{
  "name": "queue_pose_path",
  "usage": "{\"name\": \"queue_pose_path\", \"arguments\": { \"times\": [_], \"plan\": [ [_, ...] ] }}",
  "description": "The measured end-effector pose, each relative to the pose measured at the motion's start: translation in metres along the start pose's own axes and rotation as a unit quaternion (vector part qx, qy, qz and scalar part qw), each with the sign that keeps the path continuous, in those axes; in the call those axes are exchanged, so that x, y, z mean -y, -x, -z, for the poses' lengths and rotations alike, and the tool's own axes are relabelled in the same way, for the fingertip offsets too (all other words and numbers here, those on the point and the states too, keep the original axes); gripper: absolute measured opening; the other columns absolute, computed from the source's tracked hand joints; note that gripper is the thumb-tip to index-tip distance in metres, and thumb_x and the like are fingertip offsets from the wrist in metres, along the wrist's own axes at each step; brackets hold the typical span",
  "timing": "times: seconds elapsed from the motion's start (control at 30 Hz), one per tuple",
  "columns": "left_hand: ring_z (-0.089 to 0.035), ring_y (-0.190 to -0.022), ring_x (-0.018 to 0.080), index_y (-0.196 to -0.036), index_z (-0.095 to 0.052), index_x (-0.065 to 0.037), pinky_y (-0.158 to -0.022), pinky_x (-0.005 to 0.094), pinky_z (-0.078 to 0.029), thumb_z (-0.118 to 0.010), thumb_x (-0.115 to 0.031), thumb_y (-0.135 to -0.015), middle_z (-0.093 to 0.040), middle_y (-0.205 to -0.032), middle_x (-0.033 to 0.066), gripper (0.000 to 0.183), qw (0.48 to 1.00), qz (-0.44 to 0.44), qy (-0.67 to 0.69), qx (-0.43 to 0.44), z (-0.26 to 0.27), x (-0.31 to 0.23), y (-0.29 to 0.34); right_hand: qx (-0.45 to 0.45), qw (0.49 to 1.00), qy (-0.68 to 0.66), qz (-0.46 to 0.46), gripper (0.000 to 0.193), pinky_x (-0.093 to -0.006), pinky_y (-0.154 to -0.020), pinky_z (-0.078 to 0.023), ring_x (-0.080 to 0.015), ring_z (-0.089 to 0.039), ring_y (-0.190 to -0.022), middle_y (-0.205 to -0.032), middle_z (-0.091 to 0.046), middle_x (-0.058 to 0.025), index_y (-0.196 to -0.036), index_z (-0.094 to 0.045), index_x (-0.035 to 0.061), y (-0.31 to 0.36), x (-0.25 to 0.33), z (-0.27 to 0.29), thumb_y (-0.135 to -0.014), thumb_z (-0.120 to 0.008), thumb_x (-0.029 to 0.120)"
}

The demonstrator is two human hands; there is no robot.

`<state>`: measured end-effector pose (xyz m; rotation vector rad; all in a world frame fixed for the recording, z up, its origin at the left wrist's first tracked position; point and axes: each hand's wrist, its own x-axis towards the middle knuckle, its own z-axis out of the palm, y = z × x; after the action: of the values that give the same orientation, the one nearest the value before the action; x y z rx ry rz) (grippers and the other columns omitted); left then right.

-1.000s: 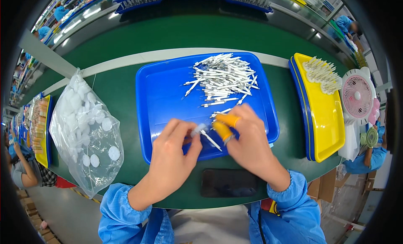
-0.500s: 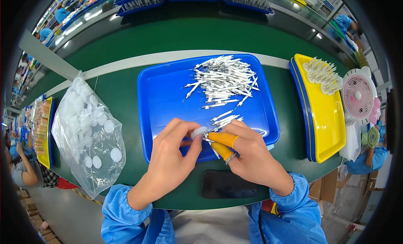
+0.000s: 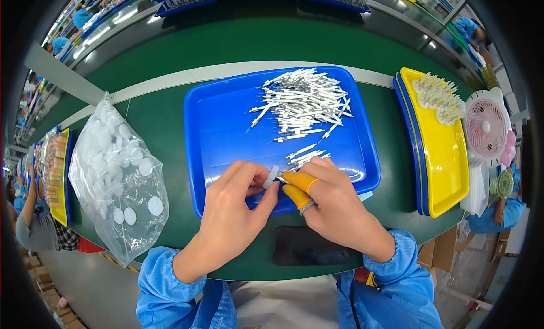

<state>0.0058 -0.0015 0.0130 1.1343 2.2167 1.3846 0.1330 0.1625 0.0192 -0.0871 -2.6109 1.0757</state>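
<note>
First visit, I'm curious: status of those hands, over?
Left hand pinching pale disc. Right hand beside it, yellow finger covers on, hold unclear. Dark phone nearby, not in the way.

Looks like a factory assembly floor, judging by the smooth dark-green counter (image 3: 396, 179), the rectangular blue plastic tray (image 3: 221, 125) heaped with slim white sticks (image 3: 306, 102), the co-workers (image 3: 466, 29) in blue clothing farther off, and the brown cardboard boxes (image 3: 442, 250).

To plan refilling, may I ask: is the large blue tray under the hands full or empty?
The blue tray is partly filled: white sticks lie mostly toward its far right; its left bottom shows bare.
</note>
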Motion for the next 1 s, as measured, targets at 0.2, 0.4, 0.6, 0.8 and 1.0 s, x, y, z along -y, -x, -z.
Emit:
{"name": "queue_pose_path", "arguments": {
  "times": [0.2,0.4,0.6,0.8,1.0],
  "plan": [
    [-0.075,-0.077,0.0294,-0.104,-0.070,0.002,-0.066,0.0379,-0.062,-0.080,0.002,-0.088,-0.067,-0.093,0.0149,0.018,0.999,-0.042,-0.024,-0.017,0.000,0.000,0.002,-0.046,0.999,-0.027,-0.002,0.034,-0.0474,-0.077,-0.052,-0.0380,-0.062,-0.088,-0.092,-0.063,-0.0175,-0.098,-0.074,-0.0112,0.007,0.006,-0.009,-0.064,-0.071,-0.010],
    [-0.073,-0.071,0.0301,-0.106,-0.070,0.002,-0.061,0.0390,-0.058,-0.079,0.002,-0.088,-0.066,-0.092,0.0149,0.020,0.997,-0.059,-0.040,-0.017,-0.004,-0.001,0.009,-0.083,0.996,-0.027,-0.013,0.033,-0.0476,-0.072,-0.051,-0.0383,-0.061,-0.083,-0.087,-0.062,-0.0176,-0.095,-0.073,-0.0112,0.009,0.013,-0.017,-0.062,-0.070,-0.010],
    [-0.076,-0.079,0.0319,-0.111,-0.071,0.002,-0.065,0.0390,-0.060,-0.077,0.003,-0.091,-0.068,-0.099,0.0160,0.020,0.999,-0.038,-0.037,-0.010,-0.008,0.007,0.010,-0.060,0.997,-0.040,-0.036,0.026,-0.0492,-0.075,-0.051,-0.0391,-0.061,-0.084,-0.088,-0.062,-0.0179,-0.093,-0.074,-0.0104,-0.002,0.004,-0.011,-0.068,-0.069,-0.012],
    [-0.078,-0.096,0.0234,-0.108,-0.074,0.007,-0.083,0.0354,-0.070,-0.075,0.005,-0.097,-0.070,-0.109,0.0125,0.011,0.999,0.019,-0.027,-0.012,0.003,-0.003,-0.001,-0.070,0.959,0.272,-0.040,0.021,-0.0450,-0.084,-0.050,-0.0346,-0.061,-0.094,-0.094,-0.063,-0.0150,-0.095,-0.079,-0.0089,-0.008,-0.053,0.034,-0.075,-0.073,-0.010],
    [-0.077,-0.093,0.0210,-0.108,-0.074,0.006,-0.080,0.0338,-0.068,-0.076,0.002,-0.098,-0.071,-0.105,0.0122,0.011,0.998,0.059,0.022,0.018,0.006,-0.004,-0.002,-0.054,0.949,0.306,-0.055,0.021,-0.0432,-0.088,-0.049,-0.0328,-0.059,-0.098,-0.099,-0.062,-0.0143,-0.096,-0.079,-0.0070,-0.008,-0.063,0.040,-0.075,-0.074,-0.010]
  ]
}}
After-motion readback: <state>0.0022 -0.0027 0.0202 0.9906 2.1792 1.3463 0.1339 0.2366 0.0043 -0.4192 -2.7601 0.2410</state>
